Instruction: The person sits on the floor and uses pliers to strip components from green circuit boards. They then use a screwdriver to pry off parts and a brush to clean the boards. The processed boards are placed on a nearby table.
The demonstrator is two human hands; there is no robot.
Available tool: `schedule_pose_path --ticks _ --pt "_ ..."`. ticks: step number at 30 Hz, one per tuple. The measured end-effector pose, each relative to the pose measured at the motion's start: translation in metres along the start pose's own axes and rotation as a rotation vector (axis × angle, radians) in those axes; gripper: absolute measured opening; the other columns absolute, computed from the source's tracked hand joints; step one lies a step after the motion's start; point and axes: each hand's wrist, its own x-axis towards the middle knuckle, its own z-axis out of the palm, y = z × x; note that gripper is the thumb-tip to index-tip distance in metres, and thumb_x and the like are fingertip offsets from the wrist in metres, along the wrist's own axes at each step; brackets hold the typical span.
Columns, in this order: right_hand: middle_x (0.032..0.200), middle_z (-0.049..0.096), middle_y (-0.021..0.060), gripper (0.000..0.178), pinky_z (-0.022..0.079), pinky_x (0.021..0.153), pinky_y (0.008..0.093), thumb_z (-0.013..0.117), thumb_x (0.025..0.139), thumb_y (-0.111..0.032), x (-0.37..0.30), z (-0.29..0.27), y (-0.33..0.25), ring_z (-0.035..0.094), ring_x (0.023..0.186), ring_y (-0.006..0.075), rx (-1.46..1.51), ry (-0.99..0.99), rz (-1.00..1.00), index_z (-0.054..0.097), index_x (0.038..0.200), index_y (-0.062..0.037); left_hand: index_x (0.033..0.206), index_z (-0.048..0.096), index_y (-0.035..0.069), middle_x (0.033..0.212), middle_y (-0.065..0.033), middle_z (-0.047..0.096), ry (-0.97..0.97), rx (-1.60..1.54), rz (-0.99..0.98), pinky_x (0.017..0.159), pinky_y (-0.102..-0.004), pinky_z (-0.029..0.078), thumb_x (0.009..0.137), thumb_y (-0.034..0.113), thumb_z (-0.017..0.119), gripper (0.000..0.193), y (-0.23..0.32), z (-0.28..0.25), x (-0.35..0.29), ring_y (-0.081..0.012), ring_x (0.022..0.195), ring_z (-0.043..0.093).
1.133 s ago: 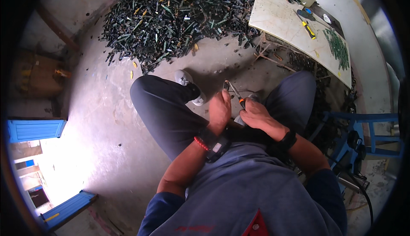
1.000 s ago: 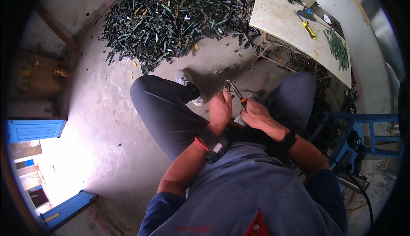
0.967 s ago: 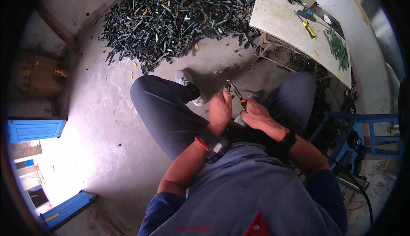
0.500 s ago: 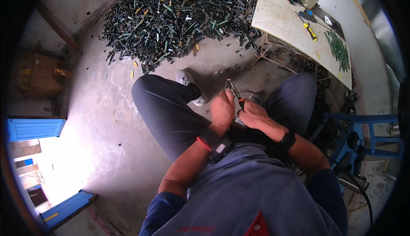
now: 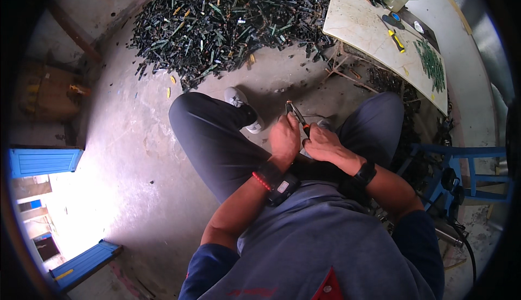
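Between the seated person's raised knees, just right of the middle of the view, the left hand (image 5: 285,136) and the right hand (image 5: 321,145) meet side by side, almost touching. Both are curled around a slim pair of dark metal pliers with orange-tipped handles (image 5: 298,117), whose thin nose sticks out toward 12 o'clock above the knuckles; the right-hand fingers are wrapped round the handle end, and the left-hand fingers are closed near the nose, though whether they pinch a small piece there is too small to tell. A black wristband with a red strip (image 5: 274,179) sits on the left wrist, and a black watch (image 5: 364,174) on the right. At 12 o'clock from the hands, well apart on the grey concrete floor (image 5: 135,153), spreads a wide heap of dark green and black scrap strips (image 5: 228,17). At 1 o'clock lies a pale stone slab (image 5: 363,28) carrying a yellow-handled tool (image 5: 398,40). At 3 o'clock stands a blue metal frame (image 5: 461,153), and at 9 o'clock a blue slatted panel (image 5: 40,161).
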Motion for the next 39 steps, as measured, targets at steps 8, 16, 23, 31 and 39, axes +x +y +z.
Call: schedule_pose_path --ticks 8,16,23,31,39 --pt "0.085 0.064 0.023 0.031 0.047 0.075 0.0456 0.052 0.077 -0.018 0.005 0.009 0.009 0.062 0.083 0.0402 0.031 0.056 -0.047 0.05 0.1 0.0029 0.076 0.057 -0.004 0.07 -0.0274 0.059 0.005 -0.028 -0.026 0.061 -0.0515 0.044 0.095 0.028 0.04 0.041 0.0 -0.002 0.002 -0.0454 0.069 0.058" --pt "0.087 0.062 0.0235 0.03 0.046 0.076 0.0464 0.051 0.077 -0.02 0.0 0.0 0.013 0.06 0.085 0.0414 0.069 0.016 -0.038 0.049 0.097 0.0023 0.076 0.056 -0.004 0.065 -0.0236 0.058 -0.056 -0.152 -0.074 0.059 -0.0481 0.043 0.096 0.03 0.039 0.043 -0.002 -0.001 0.003 -0.0424 0.065 0.058" --pt "0.089 0.064 0.0231 0.03 0.047 0.078 0.0447 0.051 0.078 -0.019 -0.003 0.001 0.007 0.062 0.088 0.0397 0.004 0.065 0.019 0.05 0.098 0.0027 0.076 0.057 -0.004 0.066 -0.0246 0.057 -0.039 -0.128 -0.047 0.06 -0.0486 0.043 0.096 0.03 0.038 0.044 -0.003 0.002 0.003 -0.043 0.067 0.058" --pt "0.091 0.064 0.0239 0.033 0.047 0.079 0.0449 0.052 0.078 -0.021 0.0 0.0 0.004 0.062 0.087 0.0404 0.027 0.028 0.001 0.05 0.098 0.005 0.077 0.057 -0.006 0.067 -0.0262 0.057 -0.039 -0.141 -0.041 0.06 -0.0499 0.043 0.097 0.03 0.038 0.045 0.003 -0.001 0.004 -0.0451 0.067 0.058" --pt "0.092 0.064 0.0234 0.034 0.048 0.077 0.044 0.055 0.077 -0.02 -0.001 -0.002 -0.005 0.063 0.088 0.0387 -0.009 0.02 0.015 0.051 0.1 0.0043 0.078 0.058 -0.006 0.068 -0.0275 0.058 -0.018 -0.121 -0.051 0.06 -0.0504 0.044 0.096 0.029 0.037 0.045 -0.005 0.004 0.004 -0.0457 0.068 0.058"
